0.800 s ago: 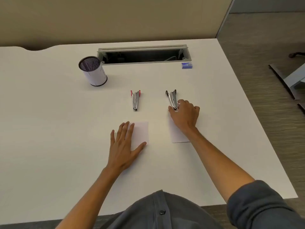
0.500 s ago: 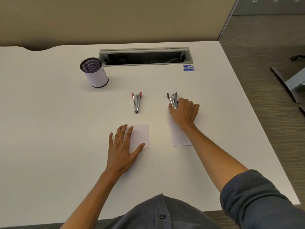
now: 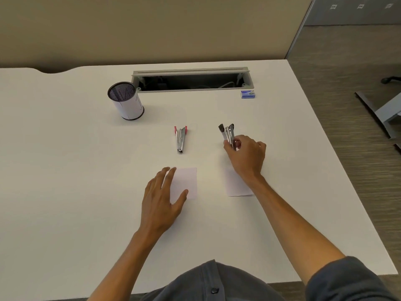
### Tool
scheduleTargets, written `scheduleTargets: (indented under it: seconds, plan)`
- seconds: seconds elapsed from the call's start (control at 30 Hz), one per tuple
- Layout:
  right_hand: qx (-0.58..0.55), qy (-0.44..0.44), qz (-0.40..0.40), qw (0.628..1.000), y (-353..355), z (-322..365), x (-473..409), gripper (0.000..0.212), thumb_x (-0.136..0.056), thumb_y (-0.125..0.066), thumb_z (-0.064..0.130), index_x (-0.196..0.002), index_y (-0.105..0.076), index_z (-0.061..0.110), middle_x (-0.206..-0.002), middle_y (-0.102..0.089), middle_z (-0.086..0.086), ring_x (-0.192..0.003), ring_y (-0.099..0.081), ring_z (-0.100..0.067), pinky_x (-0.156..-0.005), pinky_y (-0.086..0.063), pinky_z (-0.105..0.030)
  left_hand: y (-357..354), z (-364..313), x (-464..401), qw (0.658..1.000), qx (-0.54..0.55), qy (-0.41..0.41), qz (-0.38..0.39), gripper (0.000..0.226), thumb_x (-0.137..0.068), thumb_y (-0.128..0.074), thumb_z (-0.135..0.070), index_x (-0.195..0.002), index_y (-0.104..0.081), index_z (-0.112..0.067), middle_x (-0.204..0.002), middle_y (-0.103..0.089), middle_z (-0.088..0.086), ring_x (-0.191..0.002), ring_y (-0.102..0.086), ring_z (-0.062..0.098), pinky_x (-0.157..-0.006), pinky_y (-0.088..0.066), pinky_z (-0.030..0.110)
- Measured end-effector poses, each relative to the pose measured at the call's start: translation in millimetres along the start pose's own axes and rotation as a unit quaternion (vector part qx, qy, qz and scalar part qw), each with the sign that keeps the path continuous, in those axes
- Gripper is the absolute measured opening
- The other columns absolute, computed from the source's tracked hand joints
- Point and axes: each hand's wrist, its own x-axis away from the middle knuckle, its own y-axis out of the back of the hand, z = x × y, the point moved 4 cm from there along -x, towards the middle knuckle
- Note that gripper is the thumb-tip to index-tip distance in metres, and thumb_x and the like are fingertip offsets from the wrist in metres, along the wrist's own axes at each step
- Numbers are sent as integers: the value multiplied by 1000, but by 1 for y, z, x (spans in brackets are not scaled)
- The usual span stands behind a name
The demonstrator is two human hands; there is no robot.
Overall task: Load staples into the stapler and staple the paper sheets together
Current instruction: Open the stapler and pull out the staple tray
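Two metal staplers – red (image 3: 180, 139) at centre, black (image 3: 227, 133) pinched by the right hand (image 3: 246, 156) – two paper sheets (image 3: 186, 183) (image 3: 235, 185); left hand (image 3: 161, 200) spread flat on the white bench (image 3: 65, 170).

Left hand (image 3: 161, 199) flat, fingers spread, lower centre of frame, right hand (image 3: 246, 156) centre right, fingers curled, pinching
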Motion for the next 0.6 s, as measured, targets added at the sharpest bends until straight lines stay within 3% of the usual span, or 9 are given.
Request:
scheduleTargets:
  seconds: [0.2,0.47,0.6]
  plan:
    - [-82,41,-43,995,37,18,30,23,-85,-71,40,-78,-65,18,-73,-69,8,-69,-62,-14,-85,-37,-34,15,-18,-8,999,33,-10,-31,65,-91,-63,-40,-148,-37,-22,-153,-41,3,-137,-44,25,-108,-39,42]
    - [-98,102,-107,984,87,46,66,21,-83,-74,39,-86,-69,19,-76,-70,10,-71,-63,-10,-85,-38,-32,36,-52,-13,994,49,-54,-77,63,-90,-66,-36,-145,-42,-18,-148,-47,4,-134,-48,24,-104,-44,42]
    - [-105,135,-130,977,108,56,79,21,-84,-74,38,-88,-70,18,-76,-70,10,-71,-62,-9,-84,-37,-28,43,-67,-11,992,62,-81,-75,58,-90,-65,-39,-142,-46,-21,-145,-50,0,-133,-48,19,-104,-40,33]
